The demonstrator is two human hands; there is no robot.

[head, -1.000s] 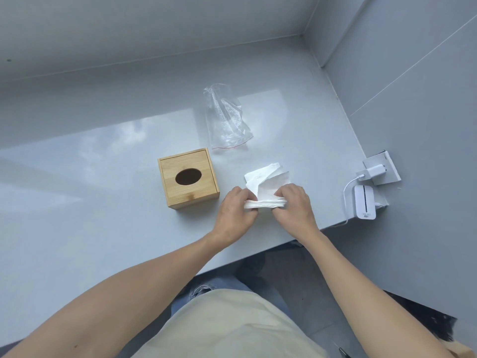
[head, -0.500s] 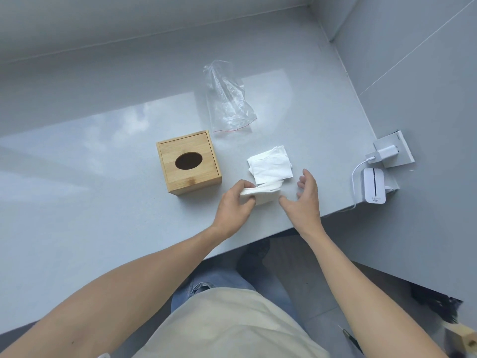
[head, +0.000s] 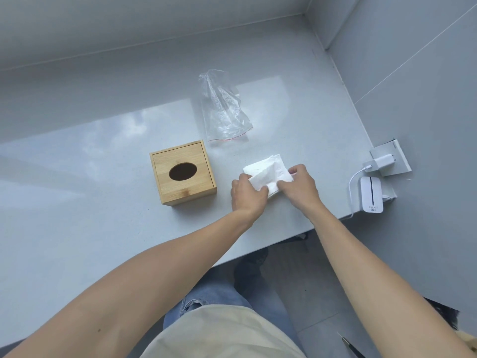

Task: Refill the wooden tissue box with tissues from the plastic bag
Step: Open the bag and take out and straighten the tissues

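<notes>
A stack of white tissues lies on the grey counter, right of the wooden tissue box. The box stands upright, lid on, with a dark oval slot on top. My left hand pinches the near left part of the tissues. My right hand presses on their right side, covering that edge. The clear plastic bag lies flat and empty behind the tissues, its red-lined mouth toward me.
A white wall socket with a plugged charger and a small white device sit at the counter's right end by the wall. The counter's front edge runs just below my wrists. My legs are below.
My right hand, which was open beside the tissues, has come down on the stack. My left hand has laid the folded tissues it held onto the pile.
</notes>
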